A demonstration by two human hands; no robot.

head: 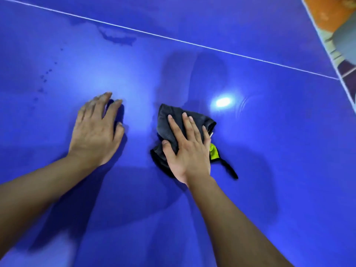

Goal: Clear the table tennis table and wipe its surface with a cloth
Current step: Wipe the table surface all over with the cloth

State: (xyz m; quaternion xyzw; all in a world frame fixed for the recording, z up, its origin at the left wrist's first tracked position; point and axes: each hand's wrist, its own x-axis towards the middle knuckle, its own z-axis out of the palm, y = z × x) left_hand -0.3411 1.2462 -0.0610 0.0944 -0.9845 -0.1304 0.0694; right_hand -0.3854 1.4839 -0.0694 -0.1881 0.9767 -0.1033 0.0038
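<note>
Single head-worn view, looking forward and steeply down from close above the blue table (250, 151). Wide-angle and tilted: white line (173, 38) slanting across the upper frame, blurred orange area (325, 14) beyond the table showing in the upper right corner.

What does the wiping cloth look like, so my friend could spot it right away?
Look at the big blue table tennis table with its thin white line. Near the middle, the right hand presses flat on a crumpled dark grey cloth. It is the only fabric there, with a bright yellow-green tag.
</note>
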